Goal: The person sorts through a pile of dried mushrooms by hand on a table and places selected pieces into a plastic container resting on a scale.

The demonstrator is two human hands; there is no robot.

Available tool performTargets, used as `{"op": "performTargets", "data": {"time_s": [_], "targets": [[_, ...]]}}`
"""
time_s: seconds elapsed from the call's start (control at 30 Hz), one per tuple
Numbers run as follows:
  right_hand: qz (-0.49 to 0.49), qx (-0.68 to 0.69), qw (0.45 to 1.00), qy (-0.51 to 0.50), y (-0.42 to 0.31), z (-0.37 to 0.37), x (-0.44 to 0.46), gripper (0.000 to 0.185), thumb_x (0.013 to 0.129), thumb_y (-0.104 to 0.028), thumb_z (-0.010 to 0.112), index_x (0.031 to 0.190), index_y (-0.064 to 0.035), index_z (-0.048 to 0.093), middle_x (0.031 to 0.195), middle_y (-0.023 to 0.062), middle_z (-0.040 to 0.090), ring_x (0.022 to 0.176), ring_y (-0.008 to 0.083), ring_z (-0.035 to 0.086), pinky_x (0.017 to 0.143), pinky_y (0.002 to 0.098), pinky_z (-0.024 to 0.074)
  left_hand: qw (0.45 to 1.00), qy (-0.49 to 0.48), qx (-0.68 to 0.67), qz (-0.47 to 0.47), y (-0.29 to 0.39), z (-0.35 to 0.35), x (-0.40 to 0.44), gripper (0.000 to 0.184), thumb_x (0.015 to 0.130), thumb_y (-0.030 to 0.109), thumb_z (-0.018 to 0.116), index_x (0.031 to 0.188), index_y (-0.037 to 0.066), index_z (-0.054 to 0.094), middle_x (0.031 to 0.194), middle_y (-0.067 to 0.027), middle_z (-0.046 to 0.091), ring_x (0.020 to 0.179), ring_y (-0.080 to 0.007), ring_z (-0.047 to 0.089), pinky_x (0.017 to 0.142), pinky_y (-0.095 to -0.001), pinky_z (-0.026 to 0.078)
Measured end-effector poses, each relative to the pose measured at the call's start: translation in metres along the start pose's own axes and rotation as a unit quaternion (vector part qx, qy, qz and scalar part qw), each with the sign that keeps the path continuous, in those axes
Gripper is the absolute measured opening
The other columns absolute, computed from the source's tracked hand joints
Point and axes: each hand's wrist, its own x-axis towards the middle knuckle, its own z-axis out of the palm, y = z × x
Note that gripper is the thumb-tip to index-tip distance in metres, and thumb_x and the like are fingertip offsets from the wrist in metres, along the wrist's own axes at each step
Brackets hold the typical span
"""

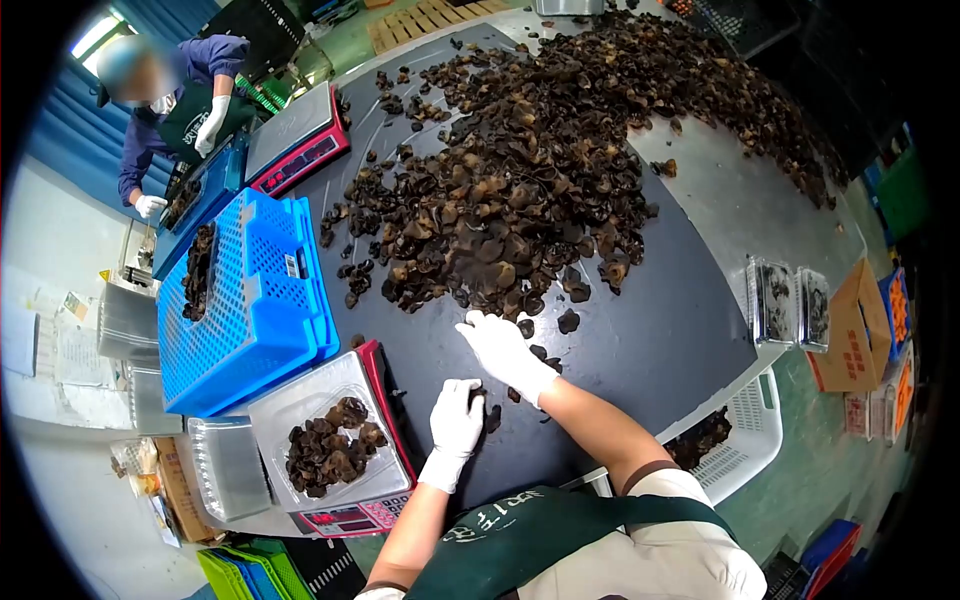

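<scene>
A large heap of dark brown wood ear mushrooms (520, 190) covers much of the dark table mat. My right hand (508, 358), in a white glove, reaches to the heap's near edge, fingers stretched out and open. Closer to me, my gloved left hand (456, 420) is curled, with a small dark mushroom piece (480, 396) at its fingertips. Several loose pieces lie by both hands. Left of my left hand, a clear plastic tray (300, 395) holding a portion of mushrooms (335, 448) rests on a red-framed scale (385, 415).
An upturned blue crate (250, 345) with a filled tray on it stands at the left. Behind it are another scale (300, 140) and a co-worker (190, 110) in white gloves. Clear boxes (785, 305) sit on the right edge, above a white basket (755, 430).
</scene>
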Motion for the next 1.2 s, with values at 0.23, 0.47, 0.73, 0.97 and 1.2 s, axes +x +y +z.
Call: {"op": "performTargets", "data": {"time_s": [0.23, 0.47, 0.73, 0.97, 1.2], "targets": [[0.076, 0.322, 0.944, 0.0, 0.02, -0.043, -0.02, 0.015, 0.089, -0.008, 0.054, 0.098, -0.0055, 0.066, 0.092, 0.0114, 0.063, 0.09, 0.0269, 0.061, 0.08, 0.0369, 0.0481, 0.984, 0.086, -0.15, 0.035, 0.008, -0.014, -0.024, 0.014, 0.083, 0.002, 0.06, 0.098, 0.003, 0.061, 0.092, -0.0156, 0.059, 0.085, -0.0321, 0.059, 0.08, -0.0369, 0.049], [0.286, 0.42, 0.861, 0.011, 0.036, -0.096, -0.089, 0.013, 0.086, -0.003, 0.059, 0.097, -0.0009, 0.065, 0.095, 0.0072, 0.068, 0.087, 0.0175, 0.063, 0.083, 0.0303, 0.0483, 0.995, -0.026, -0.008, 0.094, 0.007, 0.009, -0.032, 0.031, 0.079, 0.016, 0.069, 0.108, 0.011, 0.06, 0.102, -0.0112, 0.059, 0.097, -0.0296, 0.055, 0.083, -0.0361, 0.048], [0.139, -0.057, 0.979, 0.136, 0.02, -0.128, -0.121, 0.014, 0.076, -0.013, 0.063, 0.089, -0.0109, 0.065, 0.085, 0.0076, 0.06, 0.086, 0.0305, 0.055, 0.077, 0.0414, 0.043, 0.771, -0.093, -0.587, -0.231, 0.002, 0.003, -0.033, 0.034, 0.086, -0.003, 0.062, 0.118, 0.006, 0.052, 0.111, -0.0076, 0.059, 0.104, -0.0243, 0.061, 0.089, -0.0371, 0.053], [0.133, 0.185, 0.974, 0.006, 0.001, -0.072, -0.136, 0.025, 0.082, -0.019, 0.063, 0.106, -0.0098, 0.061, 0.094, 0.0128, 0.063, 0.091, 0.0312, 0.062, 0.081, 0.0386, 0.0506, 0.615, -0.071, -0.748, -0.239, -0.003, -0.005, -0.035, 0.038, 0.086, -0.006, 0.059, 0.12, 0.009, 0.051, 0.115, -0.0082, 0.058, 0.111, -0.0297, 0.059, 0.096, -0.0456, 0.05], [0.271, 0.168, 0.948, -0.021, 0.028, -0.111, -0.12, 0.018, 0.09, -0.024, 0.054, 0.101, -0.0131, 0.065, 0.083, 0.0154, 0.067, 0.077, 0.0356, 0.065, 0.072, 0.0441, 0.0511, 0.507, -0.089, -0.817, -0.259, -0.011, -0.005, -0.039, 0.053, 0.075, -0.012, 0.055, 0.123, 0.01, 0.053, 0.119, -0.0098, 0.06, 0.113, -0.0354, 0.058, 0.096, -0.0452, 0.05]]}}
